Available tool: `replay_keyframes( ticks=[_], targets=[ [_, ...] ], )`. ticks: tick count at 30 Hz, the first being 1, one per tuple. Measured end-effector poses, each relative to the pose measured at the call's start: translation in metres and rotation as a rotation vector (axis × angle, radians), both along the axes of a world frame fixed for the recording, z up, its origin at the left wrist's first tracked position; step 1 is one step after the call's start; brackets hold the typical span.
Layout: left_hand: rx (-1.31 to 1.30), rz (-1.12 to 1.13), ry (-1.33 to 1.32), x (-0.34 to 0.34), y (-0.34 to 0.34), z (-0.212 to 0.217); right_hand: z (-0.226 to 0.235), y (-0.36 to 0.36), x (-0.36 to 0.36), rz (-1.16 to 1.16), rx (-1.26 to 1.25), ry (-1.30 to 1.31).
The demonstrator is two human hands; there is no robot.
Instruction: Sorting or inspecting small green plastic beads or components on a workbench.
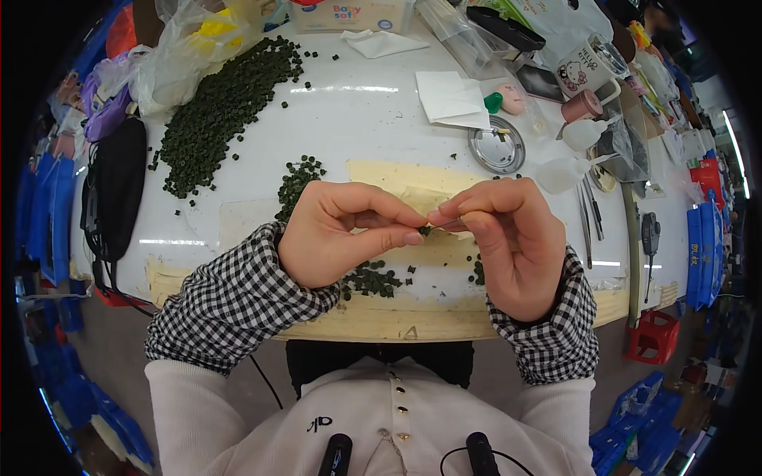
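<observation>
Above the front of the white table, my left hand [329, 230] pinches a small dark green part [425, 231] between thumb and forefinger. My right hand [520, 246] is closed in a pinch just beside it, fingertips almost meeting the left ones. Something thin seems to be between the right fingertips, too small to make out. Below the hands lies a loose group of similar dark green pieces [371, 281]. Another small group [300, 176] sits beyond my left hand, and a large heap [222, 107] spreads at the far left. Yellowish paper [373, 170] lies under the hands.
To the right are a round metal dish [497, 146], white tissues [452, 98], tweezers [585, 222], squeeze bottles [559, 172] and a white mug [583, 70]. A black pouch [123, 190] and plastic bags [190, 63] line the left. A red stool [654, 336] stands below right.
</observation>
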State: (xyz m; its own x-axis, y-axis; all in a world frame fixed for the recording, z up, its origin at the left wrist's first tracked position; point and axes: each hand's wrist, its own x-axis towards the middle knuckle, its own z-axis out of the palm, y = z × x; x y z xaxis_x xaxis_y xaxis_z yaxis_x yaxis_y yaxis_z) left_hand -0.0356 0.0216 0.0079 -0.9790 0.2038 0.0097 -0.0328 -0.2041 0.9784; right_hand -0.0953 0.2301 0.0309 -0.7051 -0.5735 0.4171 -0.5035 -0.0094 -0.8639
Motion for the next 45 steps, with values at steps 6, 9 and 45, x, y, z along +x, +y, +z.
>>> replay_keyframes(
  ticks=[6, 9, 45],
  targets=[
    [-0.024, 0.014, 0.016, 0.000, -0.002, -0.001, 0.009, 0.006, -0.006, -0.228, 0.139, 0.124],
    [0.023, 0.070, 0.027, 0.000, 0.000, -0.001, 0.006, 0.003, -0.013, -0.274, 0.303, 0.355],
    [-0.011, 0.167, 0.207, 0.004, -0.004, 0.001, 0.005, -0.001, 0.010, 0.152, 0.216, -0.014]
  ],
)
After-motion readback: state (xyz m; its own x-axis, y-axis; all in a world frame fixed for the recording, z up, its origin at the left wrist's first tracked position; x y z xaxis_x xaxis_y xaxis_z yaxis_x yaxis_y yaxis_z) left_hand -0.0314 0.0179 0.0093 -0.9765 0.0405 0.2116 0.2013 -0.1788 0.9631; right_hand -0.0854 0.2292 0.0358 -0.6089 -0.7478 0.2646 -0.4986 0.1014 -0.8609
